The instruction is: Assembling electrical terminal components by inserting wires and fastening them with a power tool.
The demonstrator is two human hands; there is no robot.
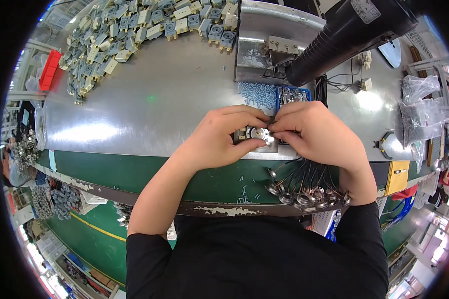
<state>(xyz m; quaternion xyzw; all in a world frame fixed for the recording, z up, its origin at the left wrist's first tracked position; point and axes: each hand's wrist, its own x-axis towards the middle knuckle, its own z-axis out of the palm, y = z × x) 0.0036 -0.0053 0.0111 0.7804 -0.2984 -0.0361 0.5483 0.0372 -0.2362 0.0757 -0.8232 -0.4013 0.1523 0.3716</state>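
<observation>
Close in front of me, both hands meet at a small part with a round silvery metal disc (258,133) and a paler fitting at its left side. My left hand (219,134) is closed round its left side, thumb along the near edge and fingers along the far edge. At its right side, the fingertips of my right hand (317,132) are pinched together; what they hold is too small and too covered to make out. A bundle of dark wires ending in round metal pieces (307,197) hangs over the near table edge, below my right hand.
Many grey and cream plastic blocks (154,20) are heaped at the far left. Beyond my hands lie a pile of screws (257,93) and a blue bin of metal parts (295,93). A black cylinder (351,37) slants above the right side. Loose screws (244,195) lie near the edge.
</observation>
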